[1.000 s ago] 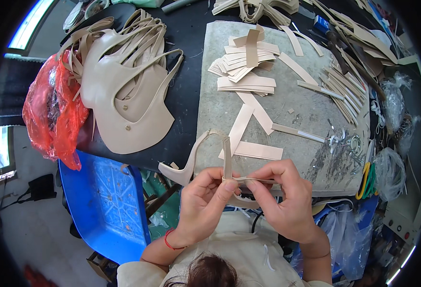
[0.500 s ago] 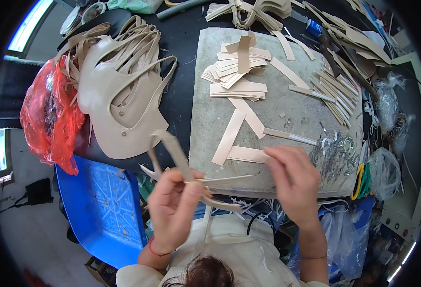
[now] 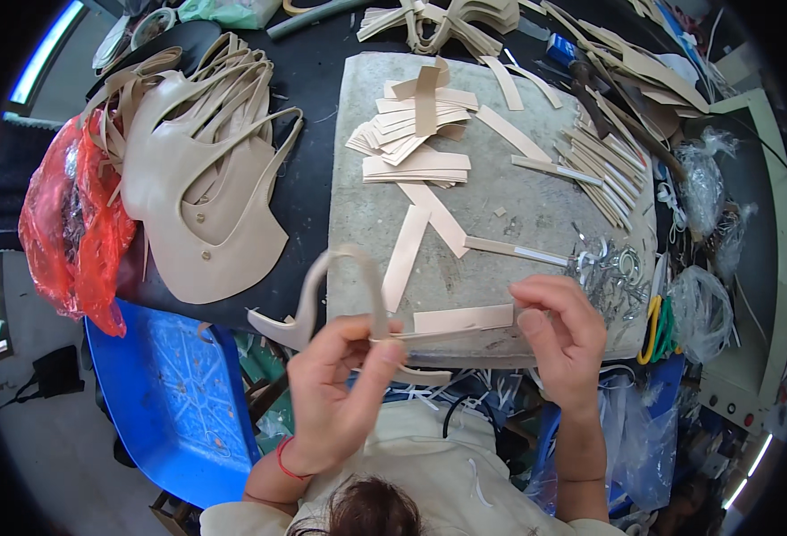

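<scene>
My left hand (image 3: 340,384) is closed around a beige leather strap (image 3: 371,268), which rises from the fingers in a bent loop. A wider curved end (image 3: 277,332) of beige leather hangs out to the left of this hand, and a narrow end points right. My right hand (image 3: 563,335) has thumb and fingers curled at the right end of a short pale beige strip (image 3: 465,319). That strip lies level over the board's near edge, close to the narrow strap end. How firmly the right fingertips pinch it is hard to see.
A grey board (image 3: 474,295) carries a stack of pale strips (image 3: 416,168), several thin strips (image 3: 599,170) and metal rings (image 3: 626,263). Beige leather pieces (image 3: 223,250) pile up at left by a red plastic bag (image 3: 76,232). A blue tray (image 3: 179,384) sits lower left; scissors (image 3: 651,330) lie right.
The short strip has come away from the strip it lay against and shifted toward me with my right hand. The strap loop in my left hand has swung wider. The whole view has shifted slightly.
</scene>
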